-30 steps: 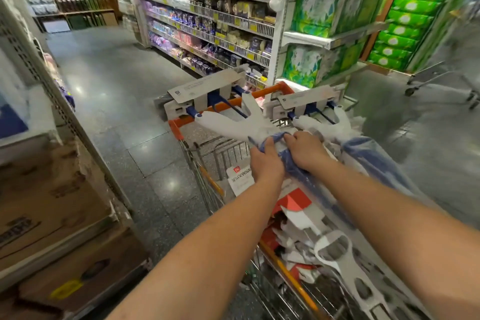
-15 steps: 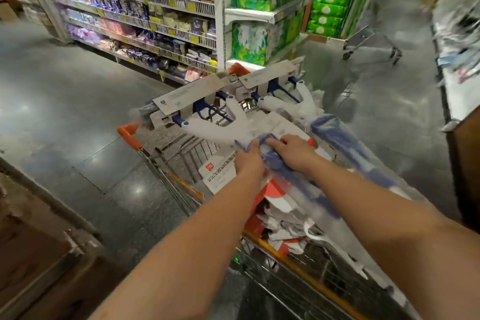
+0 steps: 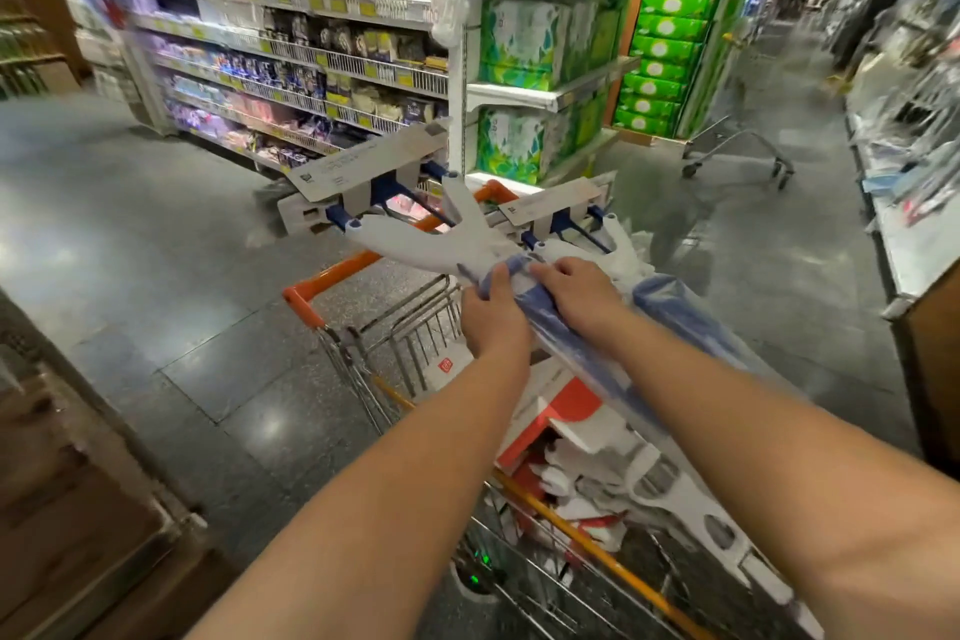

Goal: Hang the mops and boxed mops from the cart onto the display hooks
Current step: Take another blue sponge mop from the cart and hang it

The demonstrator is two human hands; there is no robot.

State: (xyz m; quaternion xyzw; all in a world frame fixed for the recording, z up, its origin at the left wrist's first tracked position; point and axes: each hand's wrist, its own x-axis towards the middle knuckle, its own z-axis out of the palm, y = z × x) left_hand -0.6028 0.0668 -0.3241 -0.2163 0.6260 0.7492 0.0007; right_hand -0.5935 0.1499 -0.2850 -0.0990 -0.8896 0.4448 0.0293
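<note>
A white and blue mop (image 3: 441,237) in a clear plastic sleeve lies across the wire cart (image 3: 400,327) with the orange handle. Its flat head with a cardboard label points away from me. My left hand (image 3: 493,314) grips the wrapped blue shaft just behind the white fork. My right hand (image 3: 579,291) rests on the same shaft beside it, fingers curled over the plastic. A second mop (image 3: 566,218) of the same kind lies to the right. White and red mop boxes (image 3: 566,418) fill the cart below.
Stocked shelves (image 3: 311,62) and green tissue packs (image 3: 530,42) stand beyond the cart. An empty trolley (image 3: 737,156) is parked in the aisle at right. A display fixture (image 3: 914,203) runs along the right edge. Cardboard boxes (image 3: 78,509) sit at left.
My view has swung to the right and the cart now sits lower and more central. Both hands keep their hold on the wrapped mop, which has lifted slightly.
</note>
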